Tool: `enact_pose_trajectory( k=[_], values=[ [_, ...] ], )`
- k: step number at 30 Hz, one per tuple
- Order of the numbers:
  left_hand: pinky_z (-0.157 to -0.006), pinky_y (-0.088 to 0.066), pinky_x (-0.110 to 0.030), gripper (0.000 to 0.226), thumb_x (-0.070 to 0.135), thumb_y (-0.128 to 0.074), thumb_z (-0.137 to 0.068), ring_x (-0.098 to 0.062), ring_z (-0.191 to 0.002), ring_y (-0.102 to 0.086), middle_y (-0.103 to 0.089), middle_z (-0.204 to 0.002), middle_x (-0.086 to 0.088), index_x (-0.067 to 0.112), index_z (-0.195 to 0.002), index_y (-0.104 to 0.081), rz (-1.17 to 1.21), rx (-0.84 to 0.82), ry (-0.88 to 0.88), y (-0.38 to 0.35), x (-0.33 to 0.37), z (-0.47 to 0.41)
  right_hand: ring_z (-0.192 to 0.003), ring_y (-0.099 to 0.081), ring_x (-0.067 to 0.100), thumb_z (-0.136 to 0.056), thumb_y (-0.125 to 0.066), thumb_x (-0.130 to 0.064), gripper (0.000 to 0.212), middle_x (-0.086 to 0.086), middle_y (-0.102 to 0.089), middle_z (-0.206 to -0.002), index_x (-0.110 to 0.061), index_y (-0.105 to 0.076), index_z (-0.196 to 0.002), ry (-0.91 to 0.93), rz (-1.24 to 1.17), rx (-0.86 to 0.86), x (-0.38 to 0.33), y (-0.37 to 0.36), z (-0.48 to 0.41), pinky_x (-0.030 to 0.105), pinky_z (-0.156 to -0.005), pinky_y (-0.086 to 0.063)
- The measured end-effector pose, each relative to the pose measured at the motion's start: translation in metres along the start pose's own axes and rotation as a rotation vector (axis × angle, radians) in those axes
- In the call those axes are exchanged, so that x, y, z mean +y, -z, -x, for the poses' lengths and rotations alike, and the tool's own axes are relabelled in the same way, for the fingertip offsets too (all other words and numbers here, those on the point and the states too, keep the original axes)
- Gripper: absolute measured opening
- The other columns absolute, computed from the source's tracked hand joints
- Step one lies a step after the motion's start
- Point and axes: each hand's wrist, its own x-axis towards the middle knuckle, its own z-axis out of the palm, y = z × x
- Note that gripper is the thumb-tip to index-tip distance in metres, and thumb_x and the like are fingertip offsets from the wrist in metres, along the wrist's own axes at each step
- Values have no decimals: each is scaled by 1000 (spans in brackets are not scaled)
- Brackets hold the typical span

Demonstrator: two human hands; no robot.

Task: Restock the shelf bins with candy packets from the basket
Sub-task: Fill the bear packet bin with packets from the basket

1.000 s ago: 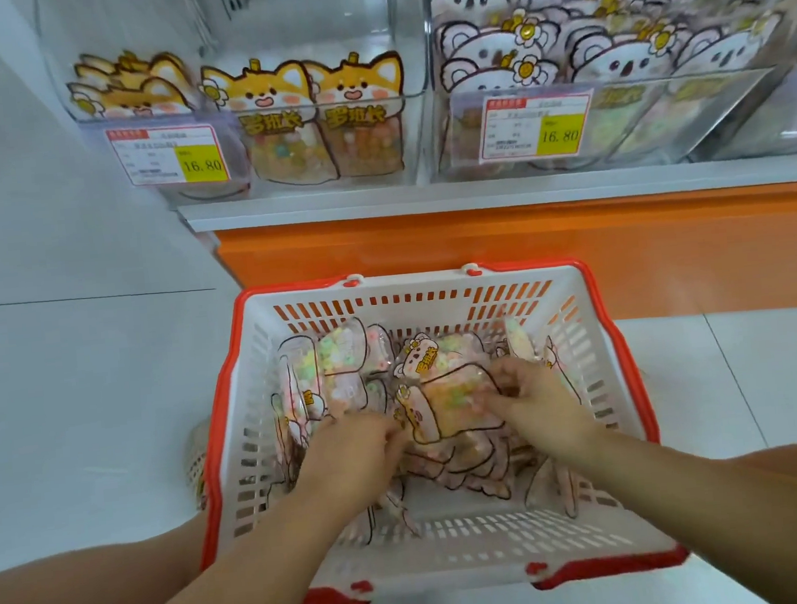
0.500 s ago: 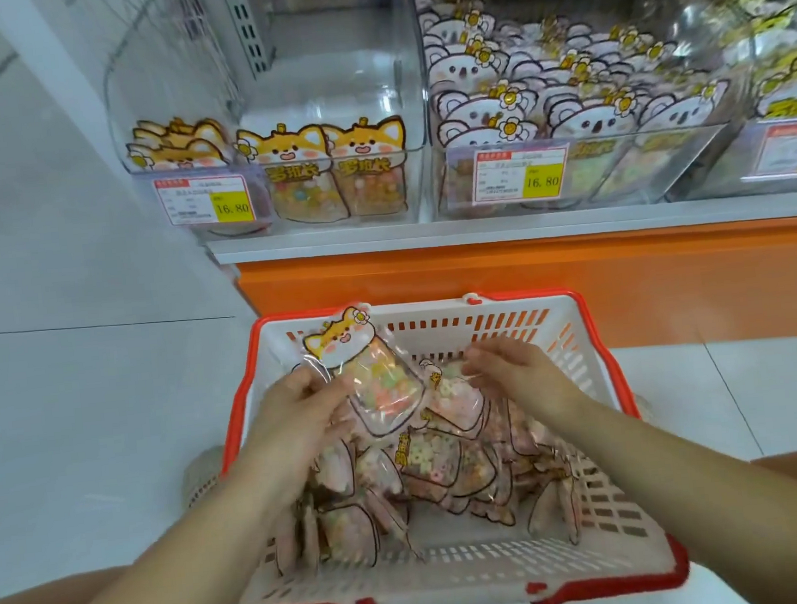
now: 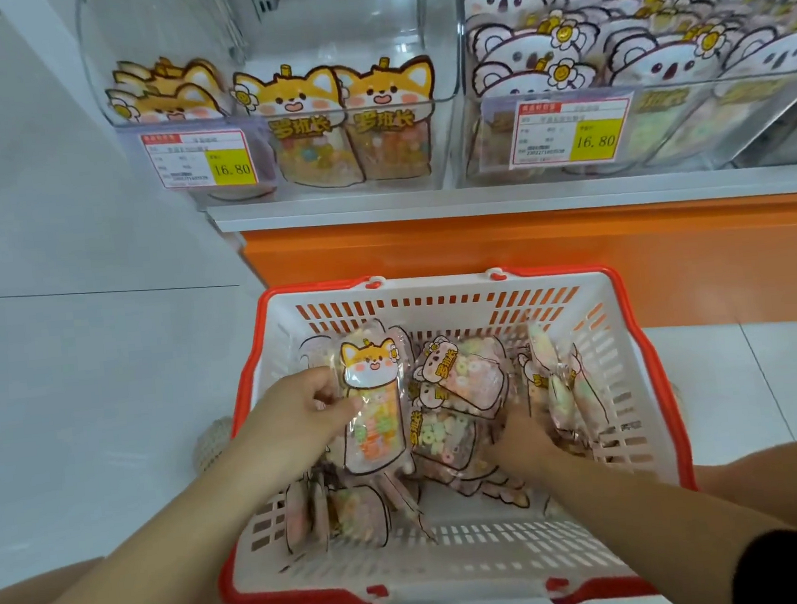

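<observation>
While my left grip (image 3: 300,416) pinches the candy packet (image 3: 374,410) just right of it over the basket (image 3: 480,540), I judge it light, soft and slippery, so its edge is the place to hold; my right grip (image 3: 520,445) is buried in packets and I cannot tell its state.

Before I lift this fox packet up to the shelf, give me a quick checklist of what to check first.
1. Grip on the fox packet: ok. The left hand pinches its left edge.
2. Packet free of the pile in the basket: cannot tell. Its lower end overlaps other packets.
3. Right hand holding a packet: cannot tell. Its fingers are buried among the packets.
4. Matching bin: ok. The left bin shows the same fox faces along its front.
5. Room in that bin: ok. It is only partly filled, and bare clear wall shows behind the front rows.
</observation>
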Motion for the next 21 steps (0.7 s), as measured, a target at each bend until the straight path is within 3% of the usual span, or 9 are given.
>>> enact_pose_trajectory(
  k=[4,7,9,11,13,14,18,21],
  values=[
    [-46,-35,-11,30,28,-67,-95,5,-46,-51,-65,-78,-10,1,-86,-57,-8,1,-18,-1,1,-5,-54,-35,13,-89,-64,-5,28,4,-39,-64,-8,-42,-73,-12,-45,-74,6,-15,3,24,-52,-33],
    [-45,-34,-13,32,28,-67,-95,1,-43,-45,-58,-69,-3,0,-85,-55,-22,38,-19,2,0,-7,-52,-35,12,-85,-68,2,15,5,-41,-63,11,-56,-87,24,-256,-128,1,-10,6,23,-49,-29],
    [-45,-31,-15,32,29,-66,-95,-1,-43,-44,-57,-68,0,3,-81,-54,-32,41,-21,3,0,-8,-51,-48,11,-86,-70,2,13,1,-55,-67,3,-64,-97,30,-422,-167,-7,-2,15,23,-48,-37],
    [-49,-33,-18,31,29,-65,-96,-1,-44,-47,-60,-66,4,11,-75,-53,-29,43,-25,3,1,-9,-76,-68,15,-86,-73,-3,23,2,-70,-92,-10,-68,-107,72,-509,-197,-13,5,23,24,-63,-51],
    [-52,-35,-21,32,27,-65,-96,0,-47,-51,-60,-65,7,16,-69,-51,4,55,-35,5,5,-8,-98,-70,22,-86,-73,-1,28,6,-72,-108,-12,-68,-112,124,-571,-227,-19,13,30,31,-81,-55],
    [-53,-36,-22,33,26,-64,-96,-1,-49,-51,-60,-65,8,18,-68,-49,24,60,-40,6,6,-8,-100,-70,24,-87,-71,2,28,8,-73,-108,-12,-68,-112,141,-616,-250,-22,16,33,33,-82,-56],
    [-59,-38,-29,30,26,-60,-98,-13,-59,-52,-60,-69,0,14,-73,-50,75,79,-39,9,9,-7,-93,-71,17,-89,-68,4,31,0,-75,-98,-17,-66,-112,212,-604,-262,-40,33,57,26,-72,-56],
    [-68,-43,-34,21,29,-56,-100,-20,-69,-57,-61,-79,-10,17,-83,-58,170,78,-17,10,7,-5,-93,-70,21,-89,-67,5,34,11,-71,-108,-12,-63,-117,255,-628,-250,-53,52,76,31,-77,-59]
  ],
)
